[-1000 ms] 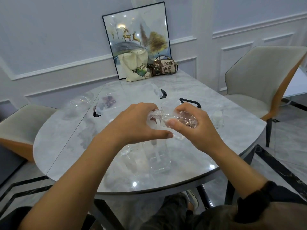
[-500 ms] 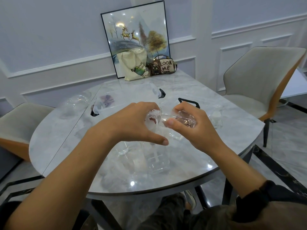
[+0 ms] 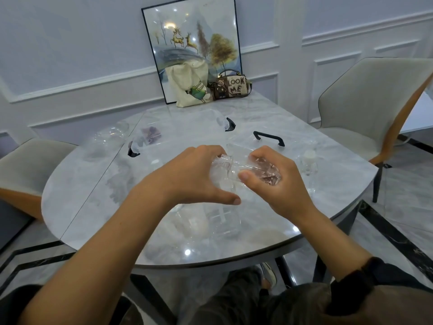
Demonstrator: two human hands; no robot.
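Note:
Both hands hold a small clear bottle lying on its side above the middle of the marble table. My right hand grips its body, thumb across the front. My left hand curls over its neck end, thumb stretched out below. Under the hands a clear square container stands on the table, hard to make out.
Clear trays with black handles and other clear vessels lie across the far half. A small clear bottle stands at the right. A tote bag, a handbag and a framed picture stand at the back. Chairs flank the table.
The left thumb has come off the bottle and stretched out lower. The hands and bottle have stayed in nearly the same place.

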